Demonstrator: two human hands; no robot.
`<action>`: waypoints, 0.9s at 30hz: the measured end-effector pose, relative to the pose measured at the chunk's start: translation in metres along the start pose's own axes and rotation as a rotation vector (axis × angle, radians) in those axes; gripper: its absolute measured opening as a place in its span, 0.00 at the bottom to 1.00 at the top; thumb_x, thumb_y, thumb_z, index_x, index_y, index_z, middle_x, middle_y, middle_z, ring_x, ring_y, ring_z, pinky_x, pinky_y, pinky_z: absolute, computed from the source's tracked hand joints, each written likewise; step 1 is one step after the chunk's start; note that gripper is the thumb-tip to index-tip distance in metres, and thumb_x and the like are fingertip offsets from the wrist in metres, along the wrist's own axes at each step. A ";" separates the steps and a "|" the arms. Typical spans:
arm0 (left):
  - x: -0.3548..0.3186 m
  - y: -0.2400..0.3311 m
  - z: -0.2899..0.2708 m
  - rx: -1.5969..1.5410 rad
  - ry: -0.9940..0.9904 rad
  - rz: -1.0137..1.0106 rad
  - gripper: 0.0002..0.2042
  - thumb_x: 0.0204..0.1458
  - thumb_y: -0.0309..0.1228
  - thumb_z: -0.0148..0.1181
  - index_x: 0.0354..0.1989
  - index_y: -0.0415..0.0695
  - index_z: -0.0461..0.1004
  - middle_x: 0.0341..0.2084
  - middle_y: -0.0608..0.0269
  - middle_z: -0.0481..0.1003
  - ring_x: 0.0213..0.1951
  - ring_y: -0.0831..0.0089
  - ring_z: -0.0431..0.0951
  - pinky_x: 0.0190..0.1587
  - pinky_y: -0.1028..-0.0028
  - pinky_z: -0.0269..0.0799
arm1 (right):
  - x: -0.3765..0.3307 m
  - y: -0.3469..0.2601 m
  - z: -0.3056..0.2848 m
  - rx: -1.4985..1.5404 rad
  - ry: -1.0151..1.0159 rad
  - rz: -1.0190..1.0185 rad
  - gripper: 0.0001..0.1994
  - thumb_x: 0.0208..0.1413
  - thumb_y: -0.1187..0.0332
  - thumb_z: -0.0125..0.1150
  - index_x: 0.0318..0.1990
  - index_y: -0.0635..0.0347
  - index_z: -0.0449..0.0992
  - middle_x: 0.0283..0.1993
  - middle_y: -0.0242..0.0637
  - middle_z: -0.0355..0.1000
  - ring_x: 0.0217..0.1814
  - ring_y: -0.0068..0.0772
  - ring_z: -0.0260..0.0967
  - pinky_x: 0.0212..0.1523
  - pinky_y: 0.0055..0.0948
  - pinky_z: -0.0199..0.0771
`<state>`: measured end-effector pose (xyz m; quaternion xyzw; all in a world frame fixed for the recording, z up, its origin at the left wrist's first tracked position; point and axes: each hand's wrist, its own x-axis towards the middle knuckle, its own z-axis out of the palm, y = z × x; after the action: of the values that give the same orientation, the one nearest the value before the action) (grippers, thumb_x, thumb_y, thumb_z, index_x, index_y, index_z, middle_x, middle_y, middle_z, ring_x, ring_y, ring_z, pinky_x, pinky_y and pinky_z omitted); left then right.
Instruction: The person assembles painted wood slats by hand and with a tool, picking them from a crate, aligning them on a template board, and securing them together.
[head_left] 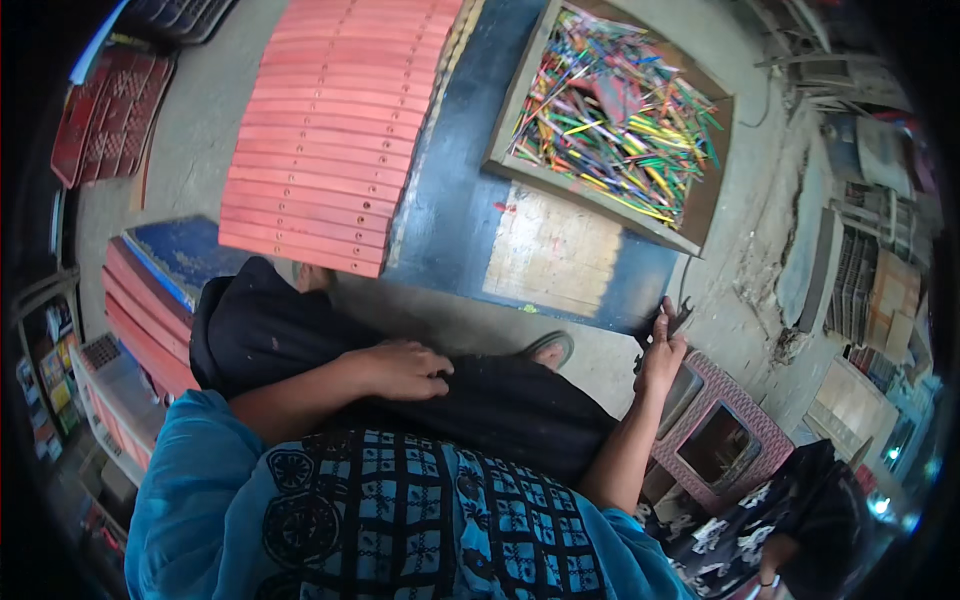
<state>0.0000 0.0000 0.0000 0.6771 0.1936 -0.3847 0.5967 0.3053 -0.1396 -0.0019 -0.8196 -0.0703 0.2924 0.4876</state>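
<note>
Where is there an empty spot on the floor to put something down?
Bare grey floor lies left of the stacked red wooden slats. The pale patch on the blue board, below the wooden tray of coloured sticks, is free. The right side is crowded.

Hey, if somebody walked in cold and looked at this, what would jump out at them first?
Probably the wooden tray heaped with bright multicoloured sticks at upper right, and the broad stack of salmon-red slats at upper left. Nearer in, the left hand rests on a black-clad lap, while the right hand holds a small dark tool beside a pink woven stool.
</note>
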 end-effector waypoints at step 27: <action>-0.104 -0.070 -0.133 -0.263 1.584 0.080 0.23 0.47 0.40 0.47 0.51 0.42 0.64 0.48 0.45 0.65 0.50 0.52 0.65 0.52 0.64 0.59 | 0.083 -0.036 0.007 -0.256 0.307 -0.461 0.18 0.49 0.59 0.52 0.36 0.68 0.73 0.30 0.49 0.72 0.37 0.40 0.70 0.38 0.37 0.65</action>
<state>-0.0774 0.1622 0.0310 0.6796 0.5787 0.2573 0.3703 0.3755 -0.0829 -0.0081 -0.8716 -0.2161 0.0357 0.4387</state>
